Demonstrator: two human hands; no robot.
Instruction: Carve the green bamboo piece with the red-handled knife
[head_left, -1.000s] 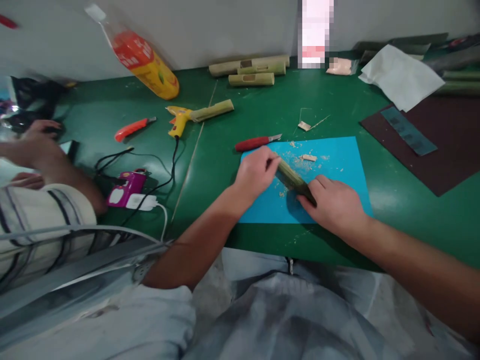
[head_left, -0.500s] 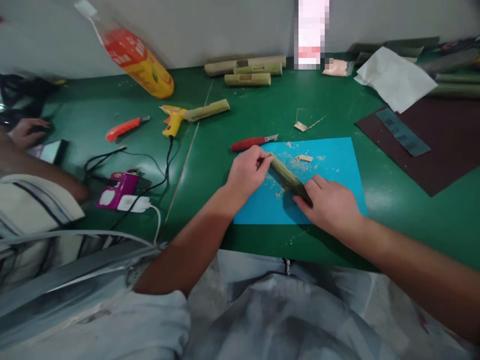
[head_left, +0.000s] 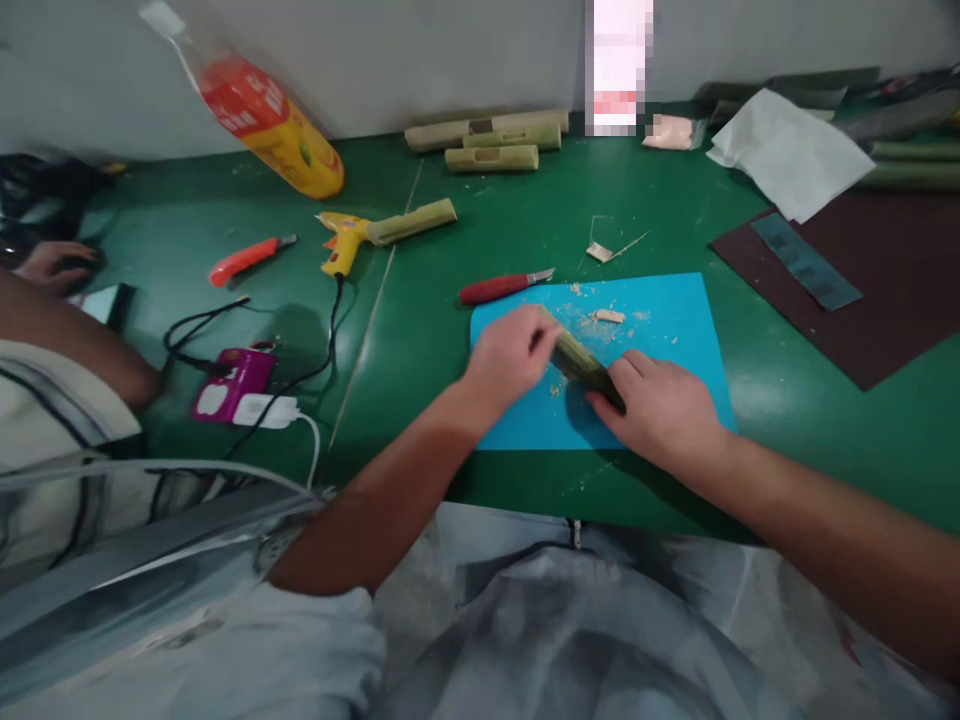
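A greenish bamboo piece [head_left: 581, 360] lies slantwise over a blue sheet [head_left: 675, 420] strewn with pale shavings. My right hand [head_left: 664, 405] is wrapped round its near end. At the far end, my left hand [head_left: 510, 350] has its fingers curled together against the bamboo's upper side; a dark spot shows between thumb and fingers, and I cannot make out whether something small is pinched there. Just beyond my left hand rests a red-handled carving knife [head_left: 495, 289]. A small pale bamboo chip [head_left: 608, 317] sits on the sheet, and another chip [head_left: 599, 252] on the green table.
Left are a yellow glue gun [head_left: 345, 243] touching a split bamboo piece [head_left: 416, 221], an orange cutter [head_left: 244, 262], a purple power adapter [head_left: 240, 380] with cables, and a juice bottle [head_left: 274, 125]. Notched bamboo tubes [head_left: 492, 158] line the wall. A person's arm [head_left: 67, 330] reaches in.
My left hand has slid a little right and towards me along the bamboo, off its far tip. My right hand and the bamboo have stayed in place.
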